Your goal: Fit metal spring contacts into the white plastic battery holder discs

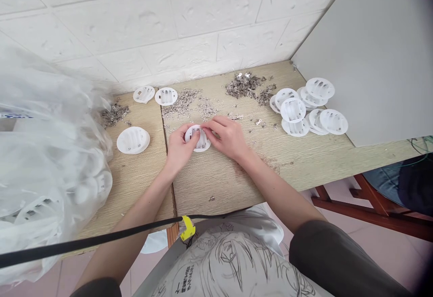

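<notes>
A round white plastic battery holder (203, 143) with slots and metal contacts is held just above or on the wooden table. My left hand (179, 147) grips its left side, with the thumb lying across the face. At its upper right edge, the fingertips of my right hand (229, 135) are pinched together; whatever is between them is too small to make out. Small metal contact pieces (182, 102) lie scattered just beyond my hands. A darker heap of metal pieces (245, 85) sits farther back.
Several finished-looking white holders (292, 110) are piled at the right. A stack of holders (133, 140) and two single ones (166, 96) lie left. A clear plastic bag (57, 153) of holders bulges over the left side. A grey panel (372, 62) bounds the right; a black strap (101, 238) crosses low.
</notes>
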A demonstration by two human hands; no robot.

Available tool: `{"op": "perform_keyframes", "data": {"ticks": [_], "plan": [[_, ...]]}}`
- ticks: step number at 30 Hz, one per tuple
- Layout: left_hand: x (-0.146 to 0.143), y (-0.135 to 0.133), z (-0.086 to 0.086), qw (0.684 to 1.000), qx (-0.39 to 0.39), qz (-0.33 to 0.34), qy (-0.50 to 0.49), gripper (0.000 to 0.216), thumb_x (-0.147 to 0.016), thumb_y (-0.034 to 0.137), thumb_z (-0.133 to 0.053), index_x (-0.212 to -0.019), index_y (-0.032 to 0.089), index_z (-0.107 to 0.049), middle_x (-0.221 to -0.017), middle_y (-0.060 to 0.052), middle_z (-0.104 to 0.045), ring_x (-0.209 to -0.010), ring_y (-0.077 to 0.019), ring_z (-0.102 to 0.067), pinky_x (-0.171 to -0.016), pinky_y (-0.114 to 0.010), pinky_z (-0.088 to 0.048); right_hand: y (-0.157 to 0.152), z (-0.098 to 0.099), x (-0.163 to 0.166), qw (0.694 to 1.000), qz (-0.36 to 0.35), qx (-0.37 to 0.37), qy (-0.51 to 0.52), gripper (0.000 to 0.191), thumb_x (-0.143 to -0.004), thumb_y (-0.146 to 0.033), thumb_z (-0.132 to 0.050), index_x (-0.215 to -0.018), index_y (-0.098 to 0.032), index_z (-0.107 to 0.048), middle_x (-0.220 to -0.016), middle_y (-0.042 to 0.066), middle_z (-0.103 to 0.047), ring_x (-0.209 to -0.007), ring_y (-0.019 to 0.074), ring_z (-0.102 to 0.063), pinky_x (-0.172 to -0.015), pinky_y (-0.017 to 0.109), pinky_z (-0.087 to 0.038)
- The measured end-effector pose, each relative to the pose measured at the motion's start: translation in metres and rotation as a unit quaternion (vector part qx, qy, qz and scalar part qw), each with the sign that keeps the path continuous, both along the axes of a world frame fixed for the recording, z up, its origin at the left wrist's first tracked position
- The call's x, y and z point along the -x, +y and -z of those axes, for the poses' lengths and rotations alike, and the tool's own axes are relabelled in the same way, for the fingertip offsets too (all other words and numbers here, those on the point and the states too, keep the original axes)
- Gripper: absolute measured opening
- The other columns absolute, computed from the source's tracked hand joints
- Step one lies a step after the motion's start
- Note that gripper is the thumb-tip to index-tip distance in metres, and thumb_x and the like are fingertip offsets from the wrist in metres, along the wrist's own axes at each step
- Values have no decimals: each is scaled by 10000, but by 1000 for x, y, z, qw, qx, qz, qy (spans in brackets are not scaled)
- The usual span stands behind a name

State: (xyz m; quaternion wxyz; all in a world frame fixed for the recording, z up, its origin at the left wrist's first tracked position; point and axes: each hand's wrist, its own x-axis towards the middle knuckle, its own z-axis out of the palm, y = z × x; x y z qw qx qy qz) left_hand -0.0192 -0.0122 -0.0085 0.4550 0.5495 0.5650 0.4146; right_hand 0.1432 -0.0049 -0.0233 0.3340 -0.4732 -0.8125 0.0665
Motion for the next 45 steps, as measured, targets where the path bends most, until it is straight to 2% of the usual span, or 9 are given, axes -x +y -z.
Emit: {"op": "perform_keyframes", "data": {"ticks": [7, 11, 19, 30, 38, 45], "plan": [[0, -2, 2, 999, -10, 32, 11, 190, -772, 355, -668, -901, 227, -721, -823, -20, -713, -746, -202, -632, -714, -326, -503, 1, -1, -1, 1000, 8, 20, -3, 269, -1004, -284, -451, -990, -202, -706, -873, 67, -680, -813, 177, -607, -699, 286, -413], [0, -1, 3, 1000, -5, 24, 5, 179, -767, 348, -663, -883, 226, -723, -786, -14, -702, -722, -197, -621, -680, -316, -495, 1, -1, -1, 1000, -15, 14, 0, 294, -1012, -293, -431, -987, -200, -709, -878, 67, -678, -797, 167, -606, -693, 278, -421], [-1, -1, 2, 1000, -5, 3, 3, 172, -762, 350, -668, -861, 221, -723, -776, -19, -704, -734, -200, -631, -658, -307, -492, 2, -1, -2, 1000, -17, 13, 11, 285, -996, -270, -453, -958, -176, -719, -891, 67, -689, -786, 161, -625, -671, 273, -435], [-2, -1, 3, 1000, 7, 6, 20, 189, -757, 354, -652, -866, 214, -719, -774, -26, -710, -731, -207, -634, -659, -310, -495, 3, -2, -7, 999, -47, 13, 6, 225, -958, -235, -499, -916, -181, -713, -867, 56, -679, -747, 149, -596, -637, 264, -389], [-1, 0, 5, 1000, 7, 6, 3, 173, -764, 343, -658, -861, 209, -707, -797, -38, -707, -751, -218, -634, -687, -327, -496, -1, -3, -1, 1000, -14, 27, 2, 249, -987, -248, -460, -958, -170, -695, -895, 72, -672, -770, 162, -593, -661, 273, -392], [-1, 2, 10, 997, -40, 9, 63, 179, -793, 298, -608, -890, 190, -713, -829, -35, -707, -732, -194, -610, -716, -326, -476, -4, 2, 3, 999, 6, 46, -1, 251, -990, -244, -453, -910, -162, -677, -895, 82, -658, -763, 175, -570, -665, 287, -377]]}}
